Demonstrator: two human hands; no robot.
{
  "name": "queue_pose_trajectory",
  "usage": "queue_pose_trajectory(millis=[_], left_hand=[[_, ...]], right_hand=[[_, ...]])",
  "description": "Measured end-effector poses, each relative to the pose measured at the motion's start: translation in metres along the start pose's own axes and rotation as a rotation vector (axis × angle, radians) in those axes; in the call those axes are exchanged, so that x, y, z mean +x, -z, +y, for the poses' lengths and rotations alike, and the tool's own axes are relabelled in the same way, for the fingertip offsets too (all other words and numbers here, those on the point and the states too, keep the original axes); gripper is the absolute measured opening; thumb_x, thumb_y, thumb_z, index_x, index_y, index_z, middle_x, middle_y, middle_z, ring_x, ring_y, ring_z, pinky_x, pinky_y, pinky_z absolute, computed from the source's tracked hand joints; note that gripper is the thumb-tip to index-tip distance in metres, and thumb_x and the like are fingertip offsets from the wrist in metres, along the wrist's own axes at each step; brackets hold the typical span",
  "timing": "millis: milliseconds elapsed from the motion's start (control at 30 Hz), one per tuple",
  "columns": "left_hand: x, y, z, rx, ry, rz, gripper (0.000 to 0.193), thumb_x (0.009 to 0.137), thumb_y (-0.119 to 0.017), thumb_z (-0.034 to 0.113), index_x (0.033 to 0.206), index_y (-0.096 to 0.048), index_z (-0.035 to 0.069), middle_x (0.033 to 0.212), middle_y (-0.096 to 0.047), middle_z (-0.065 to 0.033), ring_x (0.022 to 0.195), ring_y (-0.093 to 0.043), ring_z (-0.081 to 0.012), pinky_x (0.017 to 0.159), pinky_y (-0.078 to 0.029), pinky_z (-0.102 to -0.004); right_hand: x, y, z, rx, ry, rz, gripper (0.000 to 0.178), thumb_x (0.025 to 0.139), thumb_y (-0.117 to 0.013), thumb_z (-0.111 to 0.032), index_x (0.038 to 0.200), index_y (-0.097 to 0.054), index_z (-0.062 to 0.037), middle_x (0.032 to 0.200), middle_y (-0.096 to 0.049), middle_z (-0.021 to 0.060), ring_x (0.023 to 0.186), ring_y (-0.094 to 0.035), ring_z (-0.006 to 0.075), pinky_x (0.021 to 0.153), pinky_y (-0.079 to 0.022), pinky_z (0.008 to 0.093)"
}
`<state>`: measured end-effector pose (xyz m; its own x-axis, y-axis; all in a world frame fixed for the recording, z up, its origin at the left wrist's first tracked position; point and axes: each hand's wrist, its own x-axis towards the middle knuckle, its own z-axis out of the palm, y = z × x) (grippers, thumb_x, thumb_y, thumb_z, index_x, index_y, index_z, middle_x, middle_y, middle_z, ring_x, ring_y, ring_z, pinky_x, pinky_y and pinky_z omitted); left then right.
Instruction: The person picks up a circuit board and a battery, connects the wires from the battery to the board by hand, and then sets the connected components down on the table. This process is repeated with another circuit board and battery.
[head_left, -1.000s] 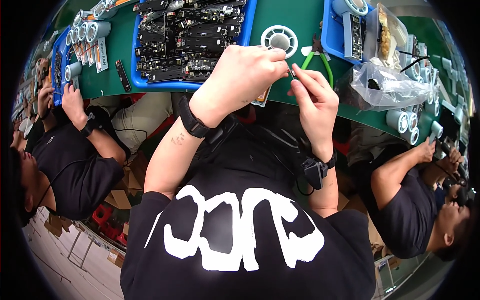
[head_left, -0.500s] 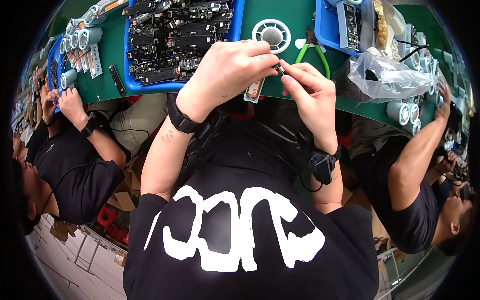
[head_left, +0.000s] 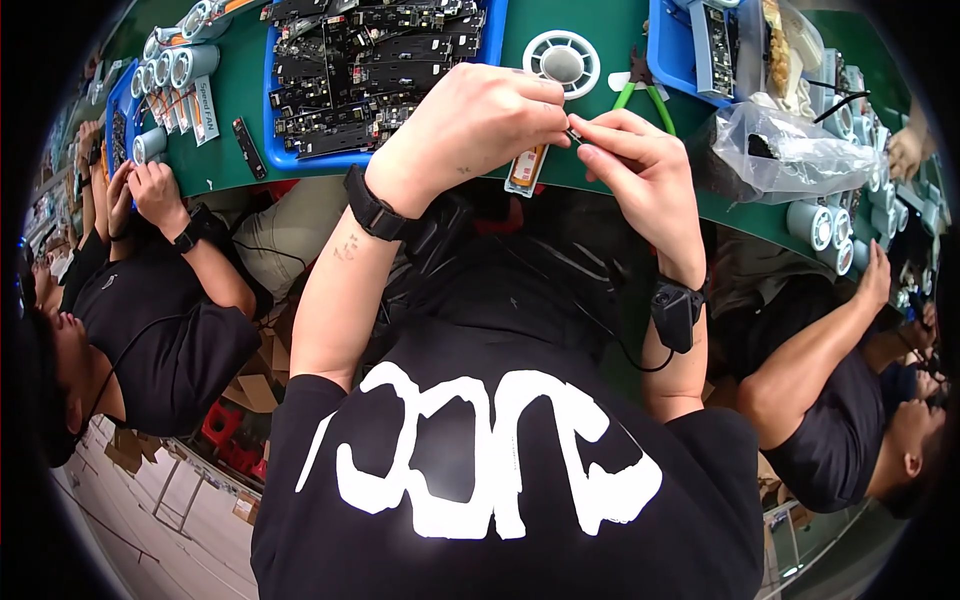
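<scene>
My left hand (head_left: 485, 130) and my right hand (head_left: 645, 180) meet over the bench's near edge, fingertips nearly touching. Both are closed in a pinch at a small dark thin piece (head_left: 574, 136). Its kind is too small to tell, and the fingers cover most of it. Under my left hand juts a light blue housing end (head_left: 519, 187) with an orange and white part (head_left: 526, 168) inside. Just beyond the fingers lies a white round fan head (head_left: 534, 64) with a spoked ring. Whether it joins the housing is hidden by my left hand.
A blue tray (head_left: 270, 125) heaped with black circuit boards (head_left: 375, 85) stands left. Green-handled cutters (head_left: 667, 110), a second blue tray (head_left: 668, 60) and a clear plastic bag (head_left: 785, 160) lie right. Co-workers sit on both sides, near light blue fans (head_left: 192, 66). One board (head_left: 248, 148) lies alone.
The whole view has shifted slightly, with things sitting further right. My hands keep the same pinch over the housing. The right co-worker's hand has come nearer along the bench edge.
</scene>
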<state>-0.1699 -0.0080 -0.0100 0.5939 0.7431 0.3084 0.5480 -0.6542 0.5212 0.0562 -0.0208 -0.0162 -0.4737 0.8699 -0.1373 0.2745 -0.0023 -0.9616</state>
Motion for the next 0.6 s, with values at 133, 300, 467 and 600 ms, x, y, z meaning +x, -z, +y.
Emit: queue_pose_trajectory(millis=[133, 300, 467, 600], left_hand=[[-0.011, -0.005, 0.005, -0.057, 0.065, 0.066, 0.019, 0.079, -0.078, 0.021, 0.088, -0.068, 0.007, 0.080, -0.061, -0.0038, 0.070, -0.065, -0.0236, 0.060, -0.053, -0.0350], [-0.030, -0.016, 0.034, -0.132, 0.416, 0.294, 0.025, 0.080, -0.079, 0.012, 0.101, -0.067, 0.005, 0.087, -0.063, -0.0084, 0.074, -0.065, -0.0259, 0.065, -0.055, -0.0349], [-0.031, -0.036, 0.036, -0.021, 0.400, 0.446, 0.021, 0.082, -0.076, 0.006, 0.100, -0.067, 0.003, 0.090, -0.065, -0.0105, 0.077, -0.066, -0.0279, 0.065, -0.055, -0.0357], [-0.037, -0.041, 0.031, -0.016, 0.331, 0.501, 0.020, 0.081, -0.075, 0.003, 0.099, -0.066, 0.003, 0.090, -0.065, -0.0096, 0.078, -0.066, -0.0276, 0.066, -0.056, -0.0365]], right_hand=[[-0.001, -0.002, -0.003, 0.117, -0.034, -0.024, 0.028, 0.092, -0.064, 0.003, 0.119, -0.072, 0.0013, 0.093, -0.067, 0.0051, 0.074, -0.062, 0.0071, 0.060, -0.046, 0.0202], [-0.004, -0.011, -0.005, 0.304, -0.184, 0.058, 0.026, 0.097, -0.061, -0.003, 0.121, -0.069, 0.0006, 0.095, -0.067, 0.0057, 0.074, -0.062, 0.0077, 0.055, -0.043, 0.0198], [-0.005, -0.021, -0.002, 0.579, -0.280, 0.106, 0.026, 0.101, -0.056, -0.007, 0.123, -0.065, 0.0014, 0.101, -0.066, 0.0071, 0.073, -0.063, 0.0097, 0.052, -0.041, 0.0201], [-0.004, -0.024, 0.007, 0.774, -0.300, 0.158, 0.024, 0.101, -0.056, -0.008, 0.121, -0.064, 0.0037, 0.101, -0.067, 0.0077, 0.072, -0.065, 0.0116, 0.051, -0.043, 0.0213]])
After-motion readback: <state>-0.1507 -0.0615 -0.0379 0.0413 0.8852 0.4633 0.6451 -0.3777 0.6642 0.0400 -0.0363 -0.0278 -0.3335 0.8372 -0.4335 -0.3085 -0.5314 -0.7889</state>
